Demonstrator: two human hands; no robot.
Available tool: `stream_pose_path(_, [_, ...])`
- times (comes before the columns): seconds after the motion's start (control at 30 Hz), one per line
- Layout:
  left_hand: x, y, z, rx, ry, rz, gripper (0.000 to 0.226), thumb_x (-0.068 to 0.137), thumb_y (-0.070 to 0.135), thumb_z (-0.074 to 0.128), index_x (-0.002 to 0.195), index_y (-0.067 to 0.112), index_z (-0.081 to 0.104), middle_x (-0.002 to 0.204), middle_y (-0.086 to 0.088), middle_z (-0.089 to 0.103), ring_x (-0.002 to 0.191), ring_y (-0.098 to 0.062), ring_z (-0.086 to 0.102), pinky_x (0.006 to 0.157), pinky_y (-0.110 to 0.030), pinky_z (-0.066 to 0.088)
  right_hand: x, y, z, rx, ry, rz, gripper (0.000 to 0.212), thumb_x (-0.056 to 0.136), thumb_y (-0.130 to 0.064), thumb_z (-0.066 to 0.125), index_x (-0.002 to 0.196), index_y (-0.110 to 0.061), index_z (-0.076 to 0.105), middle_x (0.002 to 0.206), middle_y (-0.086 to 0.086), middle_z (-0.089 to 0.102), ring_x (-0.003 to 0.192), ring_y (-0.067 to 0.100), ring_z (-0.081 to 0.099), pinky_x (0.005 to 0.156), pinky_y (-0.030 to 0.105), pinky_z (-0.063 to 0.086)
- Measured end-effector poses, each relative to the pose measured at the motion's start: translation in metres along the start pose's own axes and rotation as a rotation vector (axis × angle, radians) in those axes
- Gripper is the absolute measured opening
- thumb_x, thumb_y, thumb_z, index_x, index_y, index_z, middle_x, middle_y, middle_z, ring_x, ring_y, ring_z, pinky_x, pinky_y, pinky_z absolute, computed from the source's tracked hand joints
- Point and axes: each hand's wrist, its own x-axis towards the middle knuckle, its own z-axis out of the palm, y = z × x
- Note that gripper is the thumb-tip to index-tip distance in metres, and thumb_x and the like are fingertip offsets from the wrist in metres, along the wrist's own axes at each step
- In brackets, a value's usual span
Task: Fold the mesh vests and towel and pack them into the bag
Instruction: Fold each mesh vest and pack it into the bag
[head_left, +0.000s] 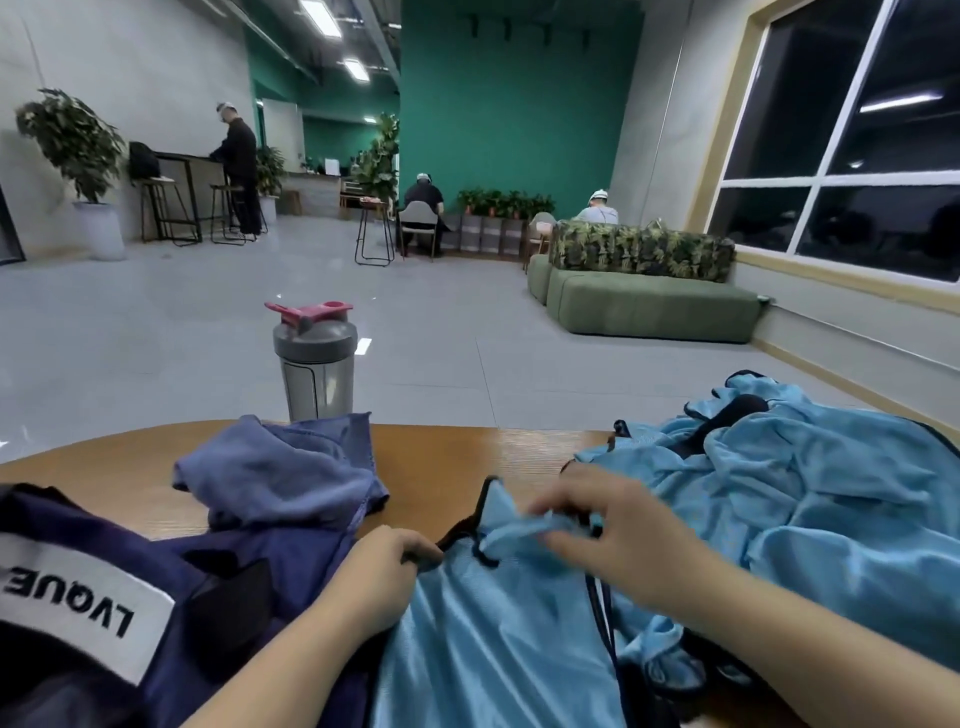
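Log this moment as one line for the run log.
step: folding | left hand: pinching light blue vest trim | right hand: gripping strap | bag: unpacked

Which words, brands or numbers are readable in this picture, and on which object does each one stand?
"LVQUE", upside down to the camera and cut off by the left frame edge: white label on the dark blue bag.
Shaker bottle: no readable text.
Nothing else is readable.

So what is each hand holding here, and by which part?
Both grip the light blue mesh vest: left hand pinches its black-trimmed edge, right hand bunches the top fabric.
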Motion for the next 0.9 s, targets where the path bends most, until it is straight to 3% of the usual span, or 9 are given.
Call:
stream_pose_path(0.07, [0.000,0.001,0.000,0.008,-0.011,0.003,0.051,0.086,0.001,0.045,0.073,0.048,0.058,0.090,0.016,0.066,0.092,-0.001,0.062,0.084,-0.013,0.044,-0.021,-0.001,0.014,-0.074,-0.132,-0.057,0.013,0.086,-0.022,0.068,0.092,-0.033,0.069,0.080,-0.020,0.053,0.082,0.000,0.050,0.073,0.011,0.038])
stream_pose_path(0.23, [-0.001,0.004,0.001,0.013,-0.020,-0.012,0.036,0.090,0.002,0.047,0.096,0.027,0.073,0.100,0.011,0.068,0.095,-0.003,0.060,0.086,-0.010,0.039,-0.045,-0.003,0.035,-0.235,-0.464,-0.010,0.027,0.090,-0.044,0.059,0.116,-0.037,0.062,0.100,-0.015,0.047,0.088,-0.009,0.038,0.094,0.019,0.032])
stream_pose_path(0.33, [-0.002,0.008,-0.002,-0.003,-0.034,-0.026,0.037,0.091,0.002,0.046,0.087,0.032,0.067,0.097,0.011,0.066,0.095,-0.005,0.060,0.084,-0.010,0.040,-0.036,0.000,0.028,-0.077,-0.354,0.237,0.029,0.084,-0.060,0.054,0.107,-0.042,0.060,0.102,-0.021,0.049,0.096,-0.007,0.045,0.093,0.019,0.037])
stream_pose_path(0.43, [-0.004,0.008,-0.004,-0.022,-0.011,-0.031,0.034,0.091,0.004,0.049,0.079,0.035,0.056,0.094,0.012,0.064,0.092,-0.006,0.059,0.070,-0.003,0.038,-0.018,0.022,0.023,-0.158,-0.158,0.448,0.033,0.089,-0.052,0.054,0.115,-0.031,0.053,0.113,-0.014,0.050,0.107,0.003,0.048,0.092,0.021,0.041])
stream_pose_path(0.5, [-0.006,0.008,-0.005,-0.003,0.020,-0.030,0.021,0.092,0.013,0.053,0.088,0.033,0.050,0.100,0.010,0.060,0.087,-0.006,0.056,0.065,-0.008,0.038,-0.010,0.035,0.022,-0.165,-0.230,0.633,0.047,0.087,-0.050,0.058,0.122,-0.021,0.047,0.112,-0.007,0.051,0.099,0.010,0.052,0.081,0.023,0.043])
stream_pose_path(0.57, [-0.007,0.007,-0.006,0.017,0.045,-0.050,0.018,0.092,0.018,0.057,0.099,0.030,0.045,0.109,0.006,0.056,0.086,-0.007,0.052,0.064,-0.016,0.033,-0.005,0.042,0.022,-0.159,-0.336,0.739,0.043,0.081,-0.052,0.063,0.102,-0.015,0.055,0.090,-0.004,0.050,0.075,0.013,0.049,0.063,0.025,0.038])
stream_pose_path(0.63, [-0.005,0.006,-0.006,0.013,0.053,-0.066,0.022,0.091,0.019,0.059,0.104,0.028,0.043,0.113,0.003,0.055,0.093,-0.010,0.051,0.073,-0.017,0.032,-0.002,0.048,0.020,-0.092,-0.403,0.824,0.045,0.075,-0.056,0.067,0.078,-0.016,0.048,0.070,-0.002,0.043,0.057,0.015,0.041,0.053,0.026,0.030])
stream_pose_path(0.77, [-0.002,0.006,-0.006,0.018,0.025,-0.090,0.022,0.091,0.020,0.060,0.104,0.028,0.045,0.119,0.001,0.054,0.097,-0.010,0.049,0.081,-0.018,0.032,-0.004,0.058,0.015,0.107,-0.484,0.981,0.046,0.076,-0.048,0.072,0.093,-0.010,0.052,0.058,0.000,0.038,0.043,0.013,0.031,0.045,0.023,0.023])
stream_pose_path(0.9, [-0.004,0.015,-0.012,0.040,-0.060,-0.134,0.032,0.087,0.022,0.066,0.113,0.019,0.048,0.116,0.000,0.052,0.099,-0.012,0.048,0.082,-0.019,0.033,-0.007,0.060,0.013,0.170,-0.406,0.936,0.030,0.085,-0.028,0.071,0.098,-0.005,0.058,0.064,0.003,0.052,0.046,0.011,0.044,0.042,0.022,0.031])
